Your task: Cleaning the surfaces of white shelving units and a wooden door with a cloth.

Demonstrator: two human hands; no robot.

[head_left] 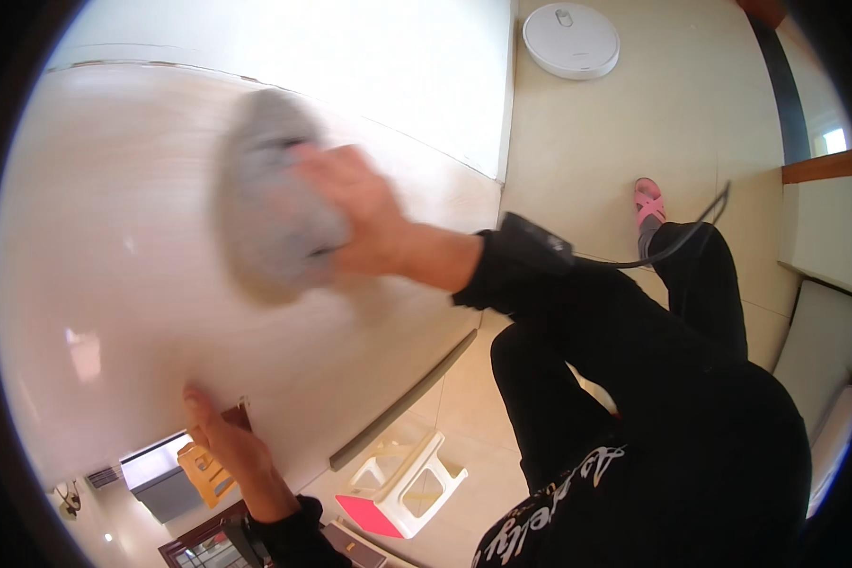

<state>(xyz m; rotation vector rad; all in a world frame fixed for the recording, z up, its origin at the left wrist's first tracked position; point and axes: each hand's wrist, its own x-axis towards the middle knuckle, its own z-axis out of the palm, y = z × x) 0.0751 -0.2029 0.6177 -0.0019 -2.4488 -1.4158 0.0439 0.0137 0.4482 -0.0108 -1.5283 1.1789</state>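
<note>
My right hand (355, 204) presses a grey cloth (279, 208) against a glossy white panel (151, 256). Both the cloth and the fingers are smeared by motion, but the hand is closed on the cloth. Lower left, my left hand (232, 450) is at the panel's lower edge with one finger stretched up, and no held thing shows in it. Its other fingers are partly hidden. A small dark red piece (239, 414) shows beside that hand. Strapped to my right forearm is a black device (535, 241) with a cable.
A white stool with a pink top (388, 497) stands below the panel's grey edge strip (407, 398). On the tiled floor at the top lies a round white robot vacuum (571, 41). An orange stool (204, 473) appears beyond my left hand. My foot wears a pink slipper (648, 204).
</note>
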